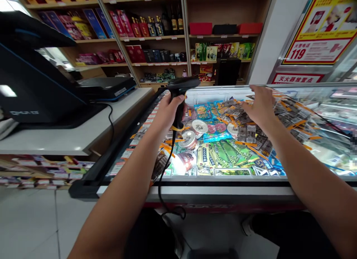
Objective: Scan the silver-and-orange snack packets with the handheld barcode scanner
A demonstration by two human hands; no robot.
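Observation:
My left hand [166, 115] is wrapped round the handle of a black barcode scanner [180, 109], held above the glass-topped chest freezer [200, 191]. The scanner's head points to the right and its cord hangs down past the front edge. On the right, my right hand [262, 107] is over a heap of small brown snack packets [292, 115] with orange edges. Its thumb and fingers are spread, and I see nothing held in them. Green ice pop packs [230, 153], blue packs [216, 128] and round tubs [188, 140] show through the glass.
At left a white counter [80, 134] bears a dark checkout machine [30, 80] and a flat black device [107, 87]. Shelves [156, 37] of boxes and bottles line the back. A fire notice [312, 39] is at upper right. More frozen goods [334, 114] lie at right.

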